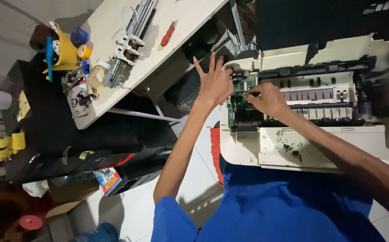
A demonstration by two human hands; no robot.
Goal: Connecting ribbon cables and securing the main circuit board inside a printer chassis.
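An opened cream-coloured printer point(293, 145) rests on my lap, its top cover off and inner parts bare. At its left end sits a green circuit board point(244, 85). My left hand point(213, 83) rests against that end of the casing with fingers spread, holding nothing. My right hand point(266, 99) pinches a small dark tool point(253, 94), its tip down on the circuit board. A white row of rollers and slots point(320, 94) runs across the printer's middle.
A white workbench point(113, 96) stands at the left with a red screwdriver point(168, 34), a metal printer rail assembly point(129, 42), tape rolls point(96, 76) and a yellow container point(66, 51). Dark machine casings point(69, 134) lie below it on the tiled floor.
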